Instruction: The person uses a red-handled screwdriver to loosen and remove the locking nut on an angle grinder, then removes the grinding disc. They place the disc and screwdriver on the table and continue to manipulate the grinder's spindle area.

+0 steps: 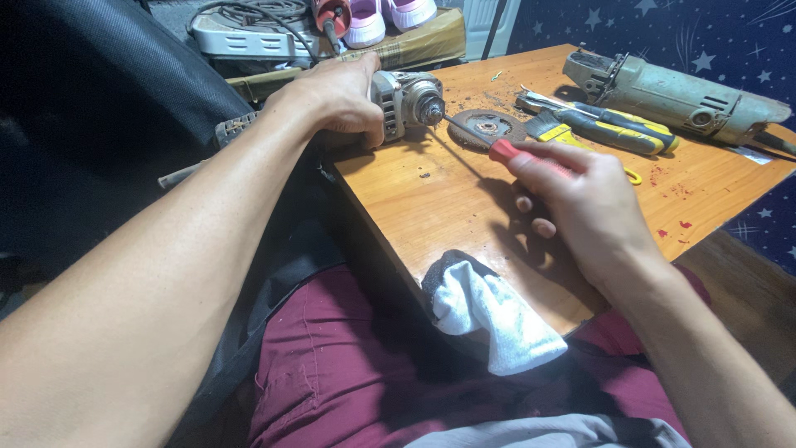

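— What's the left hand (pixel 336 93) on?

— A grey cast-metal motor head (pixel 404 101), ribbed and blocky, with a round spindle nose. It lies at the far left corner of the wooden bench (pixel 448 207). The left grip is pressed together around its body from above.

— And the right hand (pixel 580 207)?

— Its grip is wrapped tight on the red handle of a screwdriver (pixel 497 149); the thin steel shaft runs from there to the spindle nose, its tip at or touching the nose.

— What lies around the motor head?

— Just right of it, a flat, worn grinding disc (pixel 487 128), dark and gritty, with a metal hub. Beyond the disc, pliers (pixel 613 129) with yellow and blue rubbery handles. Further right, well apart from the motor head, a dusty grey angle grinder (pixel 676 93), long and cylindrical. Nearer the person than the motor head, a knitted white work glove (pixel 485 311) with a dark palm droops over the bench edge. The bench top is orange-brown veneer, speckled with grit and red flecks.
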